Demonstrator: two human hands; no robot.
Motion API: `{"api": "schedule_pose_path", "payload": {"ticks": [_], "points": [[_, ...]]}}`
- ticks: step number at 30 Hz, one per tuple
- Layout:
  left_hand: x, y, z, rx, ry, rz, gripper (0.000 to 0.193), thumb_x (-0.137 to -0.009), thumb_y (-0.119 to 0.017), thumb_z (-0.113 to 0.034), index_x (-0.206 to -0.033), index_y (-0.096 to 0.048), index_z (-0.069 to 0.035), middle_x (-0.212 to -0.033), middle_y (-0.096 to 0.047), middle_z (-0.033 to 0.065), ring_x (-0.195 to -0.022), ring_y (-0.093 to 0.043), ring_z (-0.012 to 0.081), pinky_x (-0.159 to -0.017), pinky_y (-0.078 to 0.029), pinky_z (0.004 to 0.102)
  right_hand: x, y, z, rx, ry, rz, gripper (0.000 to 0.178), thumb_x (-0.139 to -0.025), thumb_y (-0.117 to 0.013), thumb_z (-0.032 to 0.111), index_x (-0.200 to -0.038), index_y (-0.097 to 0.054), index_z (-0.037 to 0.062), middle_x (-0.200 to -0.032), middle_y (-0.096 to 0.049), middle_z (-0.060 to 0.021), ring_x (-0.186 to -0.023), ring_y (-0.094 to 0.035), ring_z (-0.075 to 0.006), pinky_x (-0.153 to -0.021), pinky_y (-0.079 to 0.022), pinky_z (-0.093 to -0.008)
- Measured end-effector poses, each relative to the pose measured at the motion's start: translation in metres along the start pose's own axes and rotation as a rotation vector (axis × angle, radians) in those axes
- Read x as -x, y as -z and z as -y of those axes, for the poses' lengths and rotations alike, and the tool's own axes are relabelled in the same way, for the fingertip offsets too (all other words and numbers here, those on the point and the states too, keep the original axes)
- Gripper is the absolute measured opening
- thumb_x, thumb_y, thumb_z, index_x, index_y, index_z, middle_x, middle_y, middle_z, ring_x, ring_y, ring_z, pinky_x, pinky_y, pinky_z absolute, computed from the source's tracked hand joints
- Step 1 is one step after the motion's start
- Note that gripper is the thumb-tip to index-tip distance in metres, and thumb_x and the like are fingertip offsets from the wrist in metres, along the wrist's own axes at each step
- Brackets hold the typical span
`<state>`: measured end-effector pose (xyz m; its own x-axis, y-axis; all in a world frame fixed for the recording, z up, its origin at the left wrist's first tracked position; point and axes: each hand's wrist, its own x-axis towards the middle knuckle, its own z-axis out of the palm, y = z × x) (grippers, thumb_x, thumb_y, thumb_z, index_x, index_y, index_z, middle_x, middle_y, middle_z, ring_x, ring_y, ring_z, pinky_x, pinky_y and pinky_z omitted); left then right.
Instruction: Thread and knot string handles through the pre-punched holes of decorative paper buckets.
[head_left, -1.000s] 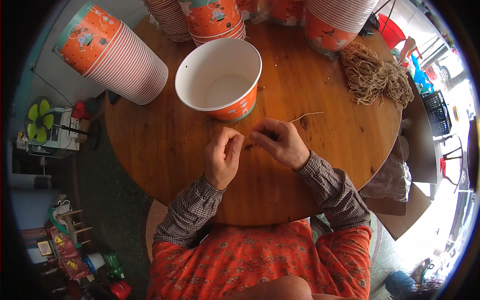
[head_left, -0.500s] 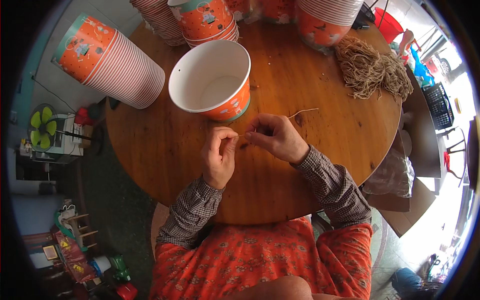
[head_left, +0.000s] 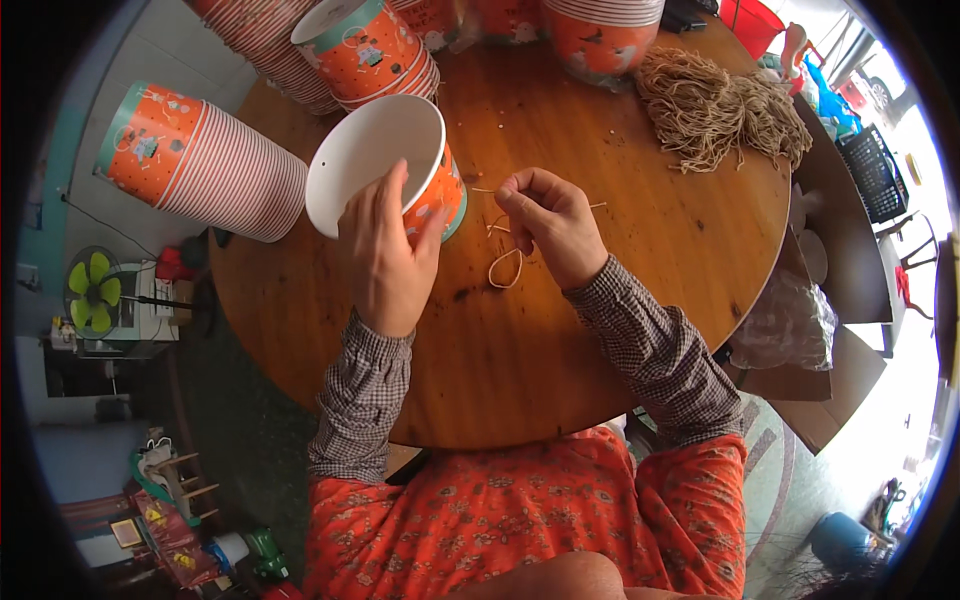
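My right hand (head_left: 556, 226) pinches a thin tan string (head_left: 506, 270) between thumb and fingertips. A loop of the string hangs below the fingers, and short ends stick out to both sides. My left hand (head_left: 385, 260) is open, fingers stretched upward and thumb apart, in front of an orange paper bucket (head_left: 452, 195). It covers part of the bucket's near rim; whether it touches the bucket I cannot tell. The bucket has a white inside, a green base band and a small dark hole near its rim. Its mouth tilts toward the left.
Nested orange buckets (head_left: 245, 170) lean at the left; further stacks (head_left: 375, 55) and a wrapped stack (head_left: 603, 40) stand at the back. A bundle of tan strings (head_left: 715, 110) lies at the back right of the round wooden table (head_left: 600, 370). Beside it are open cardboard boxes (head_left: 835, 395).
My left hand has let go of the string, opened and moved left to the bucket. My right hand has risen slightly with the string, which now shows a loop. The view has shifted.
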<state>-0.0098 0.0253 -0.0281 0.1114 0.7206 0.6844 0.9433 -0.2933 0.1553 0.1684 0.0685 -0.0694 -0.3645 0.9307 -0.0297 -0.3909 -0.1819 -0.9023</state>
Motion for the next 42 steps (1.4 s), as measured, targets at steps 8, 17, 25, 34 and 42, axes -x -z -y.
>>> {"api": "schedule_pose_path", "payload": {"ticks": [8,17,25,34,42], "points": [[0.005,-0.007,0.016,0.389,0.236,-0.060,0.014,-0.087,-0.064,-0.009,-0.098,-0.061,0.000,-0.082,-0.062,0.0119,-0.072,-0.062,0.0241,-0.065,-0.049,0.0322,0.005,-0.005,0.000,0.028,0.202,-0.011,0.013,-0.094,-0.060,0.015,-0.090,-0.055,0.0031,-0.068,-0.055,0.0027,-0.056,-0.053,-0.0034,-0.047,-0.044,-0.0189],[0.026,0.005,-0.023,0.579,0.271,-0.100,0.012,-0.087,-0.065,-0.003,-0.096,-0.059,0.001,-0.084,-0.060,0.0087,-0.074,-0.061,0.0169,-0.062,-0.049,0.0280,0.023,-0.032,-0.004,0.175,0.505,-0.053,0.008,-0.088,-0.062,0.002,-0.092,-0.054,0.0002,-0.104,-0.054,-0.0075,-0.088,-0.060,-0.0117,-0.072,-0.054,-0.0248],[0.029,0.005,-0.025,0.666,0.262,-0.097,0.013,-0.086,-0.063,0.002,-0.098,-0.057,0.001,-0.090,-0.060,0.0101,-0.079,-0.062,0.0196,-0.066,-0.051,0.0282,0.023,-0.034,-0.007,0.138,0.493,-0.037,0.008,-0.087,-0.062,0.002,-0.091,-0.055,-0.0004,-0.108,-0.053,-0.0085,-0.092,-0.060,-0.0135,-0.076,-0.056,-0.0265],[0.029,0.002,-0.027,0.618,0.220,-0.112,0.017,-0.082,-0.065,0.006,-0.097,-0.058,0.000,-0.089,-0.061,0.0112,-0.078,-0.063,0.0231,-0.065,-0.052,0.0320,0.025,-0.033,-0.002,0.210,0.501,-0.053,0.008,-0.086,-0.063,0.001,-0.091,-0.058,0.0000,-0.109,-0.053,-0.0080,-0.091,-0.060,-0.0124,-0.074,-0.055,-0.0255],[0.024,0.015,-0.031,0.307,-0.039,-0.104,0.022,-0.078,-0.068,0.005,-0.097,-0.059,-0.001,-0.087,-0.062,0.0120,-0.074,-0.063,0.0287,-0.063,-0.050,0.0356,0.026,-0.035,-0.008,0.235,0.395,-0.042,0.009,-0.086,-0.066,0.004,-0.090,-0.058,-0.0003,-0.091,-0.057,-0.0058,-0.081,-0.061,-0.0097,-0.067,-0.054,-0.0235]]}}
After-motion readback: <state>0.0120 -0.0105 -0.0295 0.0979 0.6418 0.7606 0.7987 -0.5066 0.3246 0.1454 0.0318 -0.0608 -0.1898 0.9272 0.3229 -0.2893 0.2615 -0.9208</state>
